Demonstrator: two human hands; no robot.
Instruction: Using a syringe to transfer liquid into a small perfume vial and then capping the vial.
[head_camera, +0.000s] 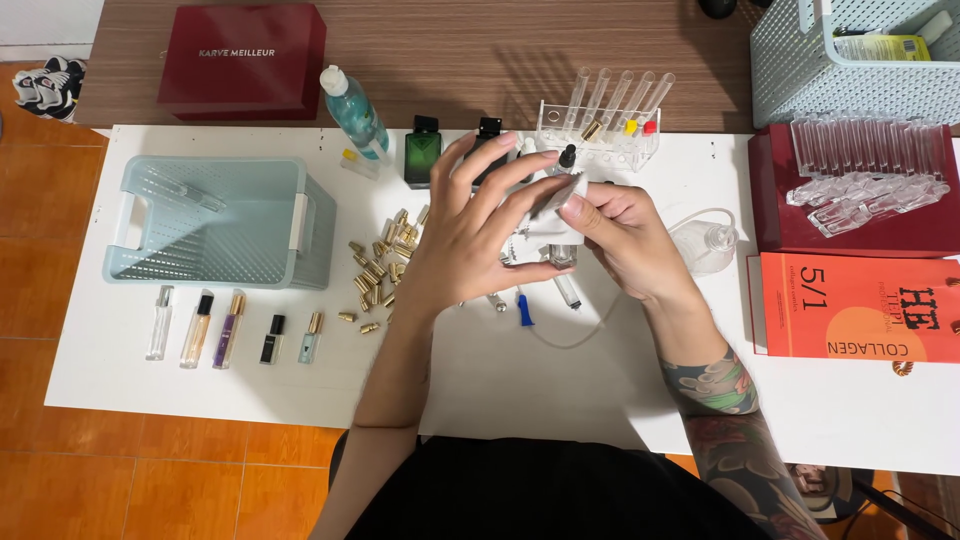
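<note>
While both hands work above the white table (560, 400):
Left hand (465, 235): fingers spread, steadying a small clear bottle (560, 250), table centre.
Right hand (620, 235): pinching a white wipe (560, 200) on it.
Risk: bottle slipping onto the syringes (545, 300) at 6 o'clock, or an elbow scattering gold caps (380, 275) at 9 o'clock.

1. Small spray vials (233, 329) in a row: five.
2. Pale blue baskets (215, 222): two.
3. Test tubes (615, 100) in the rack: five.
4. Dark red boxes (242, 60): two.
5. Hands (462, 235): two.
</note>
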